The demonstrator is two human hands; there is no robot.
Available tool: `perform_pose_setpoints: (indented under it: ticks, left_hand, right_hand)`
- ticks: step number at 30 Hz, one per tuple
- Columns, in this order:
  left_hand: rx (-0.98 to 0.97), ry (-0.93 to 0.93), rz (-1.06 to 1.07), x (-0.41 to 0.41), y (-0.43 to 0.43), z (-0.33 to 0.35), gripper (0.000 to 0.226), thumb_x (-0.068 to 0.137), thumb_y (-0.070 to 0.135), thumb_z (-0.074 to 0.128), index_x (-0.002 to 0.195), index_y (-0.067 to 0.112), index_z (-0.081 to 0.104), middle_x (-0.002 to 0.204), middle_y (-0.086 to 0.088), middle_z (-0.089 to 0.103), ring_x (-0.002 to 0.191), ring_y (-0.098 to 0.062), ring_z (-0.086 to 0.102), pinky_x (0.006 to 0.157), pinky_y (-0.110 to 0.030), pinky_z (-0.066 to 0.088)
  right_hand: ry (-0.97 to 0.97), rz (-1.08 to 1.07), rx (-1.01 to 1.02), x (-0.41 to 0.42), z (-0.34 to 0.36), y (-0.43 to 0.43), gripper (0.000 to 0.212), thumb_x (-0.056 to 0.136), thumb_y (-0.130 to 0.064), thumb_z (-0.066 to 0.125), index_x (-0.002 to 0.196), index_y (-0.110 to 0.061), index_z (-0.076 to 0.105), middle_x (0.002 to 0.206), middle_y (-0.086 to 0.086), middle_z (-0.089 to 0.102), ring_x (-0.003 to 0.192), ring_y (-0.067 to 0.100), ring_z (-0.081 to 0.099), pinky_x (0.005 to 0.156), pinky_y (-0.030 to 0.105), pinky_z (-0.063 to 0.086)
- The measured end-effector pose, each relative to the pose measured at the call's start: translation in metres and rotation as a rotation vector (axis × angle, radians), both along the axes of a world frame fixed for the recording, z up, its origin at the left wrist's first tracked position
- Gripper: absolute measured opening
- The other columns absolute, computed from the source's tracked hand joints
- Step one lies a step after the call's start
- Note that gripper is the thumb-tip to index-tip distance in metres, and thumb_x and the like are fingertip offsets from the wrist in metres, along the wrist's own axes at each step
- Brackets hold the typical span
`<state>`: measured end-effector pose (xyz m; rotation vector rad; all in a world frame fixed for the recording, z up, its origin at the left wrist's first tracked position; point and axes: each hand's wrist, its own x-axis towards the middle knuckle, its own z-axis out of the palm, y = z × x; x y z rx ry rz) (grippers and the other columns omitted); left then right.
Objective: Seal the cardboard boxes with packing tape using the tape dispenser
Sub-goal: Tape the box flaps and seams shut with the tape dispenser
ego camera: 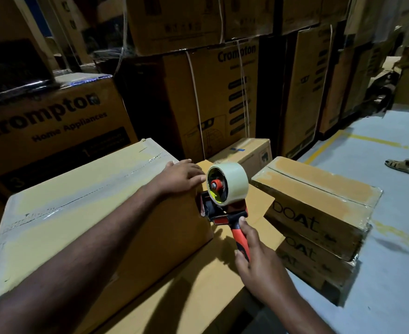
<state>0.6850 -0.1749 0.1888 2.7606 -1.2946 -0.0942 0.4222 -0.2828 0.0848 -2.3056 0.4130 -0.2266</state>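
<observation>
Along the seemingly almost-taped top seam of the large brown cardboard box [78, 213], the left hand [181, 174] lies released while the right hand [254, 256] grasps the red-handled tape dispenser [222, 196].

Dim light; grey floor [396, 273] (yellow lines [372, 139] painted).

Crompton Home Appliances carton [54, 121] at left, dark box resting on top of it. Tall Crompton carton [222, 97] behind centre, bound with white strapping band [196, 100]. More brown cartons [174, 22] stacked above it, and tall ones in row to right. Grey floor [391, 249] at right with yellow painted line [372, 140]. Sandalled foot [403, 165] on floor at right edge.
</observation>
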Motion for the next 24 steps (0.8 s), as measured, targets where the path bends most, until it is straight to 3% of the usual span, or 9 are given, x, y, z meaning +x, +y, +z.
perform_pose_setpoints:
  ticks: [3,9,16,21,24]
  left_hand:
    - [0.156,-0.127,0.024,-0.014,0.007,-0.003,0.067,0.102,0.060,0.040,0.159,0.027,0.029,0.168,0.007,0.022,0.157,-0.017,0.005,0.121,-0.064,0.004]
    - [0.253,0.057,0.054,-0.011,0.004,0.011,0.075,0.101,0.052,0.052,0.162,0.027,0.016,0.171,0.004,0.007,0.157,-0.014,-0.006,0.120,-0.065,-0.002]
    - [0.206,-0.030,0.079,-0.014,0.000,-0.002,0.072,0.100,0.051,0.053,0.159,0.024,0.021,0.169,0.002,0.015,0.157,-0.018,-0.001,0.120,-0.067,0.002]
    - [0.188,-0.005,0.070,-0.013,0.001,-0.002,0.070,0.098,0.040,0.060,0.158,0.026,0.027,0.167,0.002,0.020,0.156,-0.017,0.001,0.119,-0.069,0.002]
    - [0.186,-0.007,0.083,-0.015,0.001,-0.001,0.071,0.097,0.038,0.062,0.158,0.026,0.028,0.166,0.001,0.022,0.156,-0.018,0.003,0.118,-0.069,0.002]
  right_hand:
    - [-0.021,0.017,-0.061,0.008,-0.001,0.002,0.075,0.104,-0.040,0.046,0.154,-0.046,-0.009,0.138,-0.001,0.057,0.119,0.016,0.059,0.088,0.025,0.050]
    - [-0.007,0.100,-0.237,0.008,0.012,-0.010,0.081,0.105,-0.042,0.041,0.147,-0.048,-0.027,0.133,-0.003,0.055,0.112,0.011,0.057,0.089,0.025,0.050]
    - [-0.005,0.077,-0.189,0.015,0.017,-0.011,0.078,0.104,-0.040,0.044,0.150,-0.045,-0.019,0.126,-0.001,0.059,0.105,0.013,0.060,0.085,0.027,0.052]
    - [-0.010,0.158,-0.312,0.013,0.024,-0.016,0.080,0.106,-0.037,0.038,0.143,-0.044,-0.033,0.113,-0.002,0.054,0.091,0.008,0.055,0.079,0.025,0.051]
    - [-0.006,0.147,-0.365,0.013,0.027,-0.014,0.079,0.106,-0.035,0.038,0.144,-0.041,-0.031,0.114,-0.002,0.053,0.090,0.008,0.053,0.077,0.022,0.047]
